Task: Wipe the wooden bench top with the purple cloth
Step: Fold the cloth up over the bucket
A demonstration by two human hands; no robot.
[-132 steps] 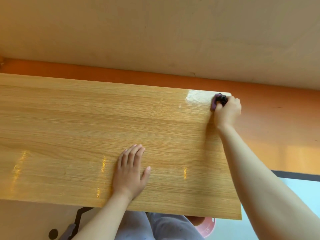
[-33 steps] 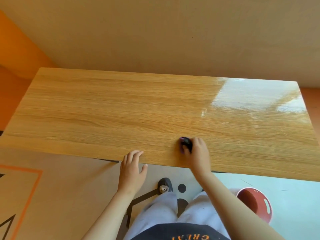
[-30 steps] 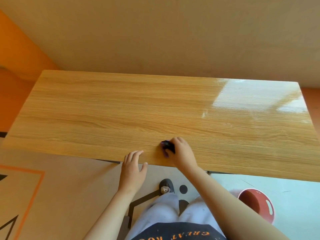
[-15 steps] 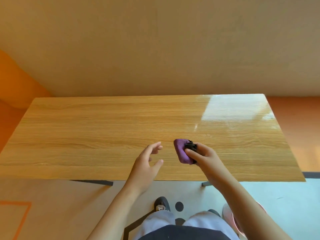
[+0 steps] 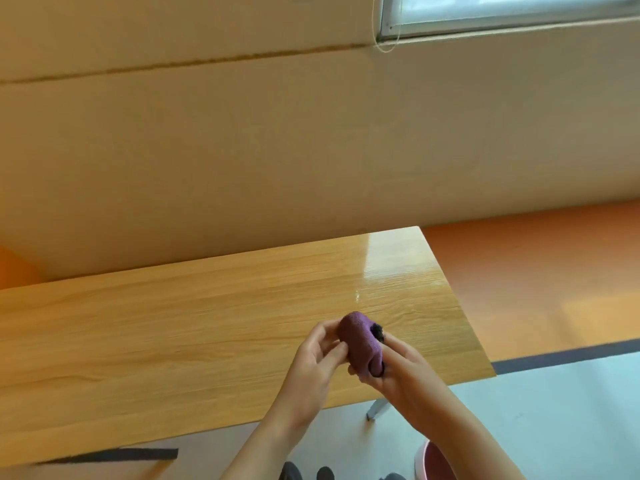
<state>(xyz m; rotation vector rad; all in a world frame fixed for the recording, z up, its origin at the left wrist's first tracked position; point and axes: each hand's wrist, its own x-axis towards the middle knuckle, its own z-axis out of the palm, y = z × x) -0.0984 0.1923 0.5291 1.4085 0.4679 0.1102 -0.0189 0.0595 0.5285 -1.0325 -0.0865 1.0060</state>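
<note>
Holding the balled-up purple cloth (image 5: 360, 341) between them, the left hand (image 5: 317, 358) pinches one side with curled fingers and thumb while the right hand (image 5: 401, 370) curls round the other. The wooden bench top (image 5: 173, 323) lies beneath both hands, stretching mostly leftward. A pink bucket (image 5: 433, 462) stands below the right forearm.

The bench top (image 5: 173, 341) is cut off at left, the pink tub (image 5: 430, 463) below.

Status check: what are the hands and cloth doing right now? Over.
Both the left hand and right hand grip the bunched purple cloth. Cloth looks lifted off the bench top, not wiping. Nothing seen in the way.
</note>
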